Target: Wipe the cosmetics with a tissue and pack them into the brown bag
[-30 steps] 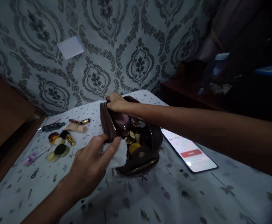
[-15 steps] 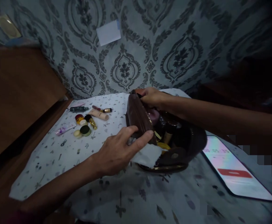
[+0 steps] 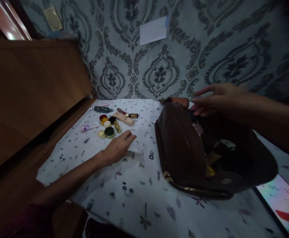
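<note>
My left hand (image 3: 117,147) is closed on a thin white sheet (image 3: 135,147), low over the patterned cloth. Just beyond it lie small cosmetics: a dark-lidded jar (image 3: 109,132), a gold tube (image 3: 117,127), a beige tube (image 3: 124,118) and a red-lidded jar (image 3: 104,119). The brown bag (image 3: 181,145) stands unzipped on the right, with a yellow item (image 3: 210,171) and dark, partly hidden things inside. Above its far side my right hand (image 3: 212,99), slightly blurred, has its fingers apart and nothing visible in them. An orange-brown item (image 3: 180,101) lies behind the bag.
A lit phone (image 3: 283,201) lies at the lower right, partly under the bag's edge. At the left rises a wooden panel (image 3: 35,89). The patterned wall (image 3: 159,72) closes off the back. A green tube (image 3: 103,109) and a purple-white tube (image 3: 89,127) lie on the cloth.
My left hand has left the bag and moved toward the cosmetics with the white sheet. My right hand has come up out of the bag and opened. The view has shifted left.
</note>
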A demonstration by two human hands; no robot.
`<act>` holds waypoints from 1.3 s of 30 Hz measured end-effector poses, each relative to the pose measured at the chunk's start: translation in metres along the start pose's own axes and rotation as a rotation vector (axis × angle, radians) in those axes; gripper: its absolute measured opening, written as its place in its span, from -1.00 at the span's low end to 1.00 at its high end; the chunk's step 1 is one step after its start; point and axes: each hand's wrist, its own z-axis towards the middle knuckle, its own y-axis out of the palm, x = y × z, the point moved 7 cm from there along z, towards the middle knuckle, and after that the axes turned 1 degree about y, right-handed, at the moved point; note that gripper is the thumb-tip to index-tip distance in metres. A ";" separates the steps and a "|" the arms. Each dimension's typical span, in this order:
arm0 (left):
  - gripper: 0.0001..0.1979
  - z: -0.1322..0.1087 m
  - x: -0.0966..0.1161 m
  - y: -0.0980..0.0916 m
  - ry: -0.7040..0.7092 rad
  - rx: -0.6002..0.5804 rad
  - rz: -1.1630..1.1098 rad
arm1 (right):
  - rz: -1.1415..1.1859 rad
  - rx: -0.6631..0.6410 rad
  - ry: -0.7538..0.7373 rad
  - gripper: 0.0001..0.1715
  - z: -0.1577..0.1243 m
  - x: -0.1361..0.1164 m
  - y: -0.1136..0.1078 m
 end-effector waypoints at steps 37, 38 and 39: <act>-0.59 -0.103 -0.233 -0.004 -0.801 0.218 0.132 | 0.567 -0.623 -0.108 -0.81 -0.169 0.010 0.259; -0.59 -0.104 -0.235 -0.003 -0.815 0.212 0.121 | 0.544 -0.617 -0.127 -0.82 -0.170 0.011 0.258; -0.60 -0.104 -0.236 -0.003 -0.827 0.209 0.112 | 0.520 -0.613 -0.144 -0.83 -0.172 0.010 0.256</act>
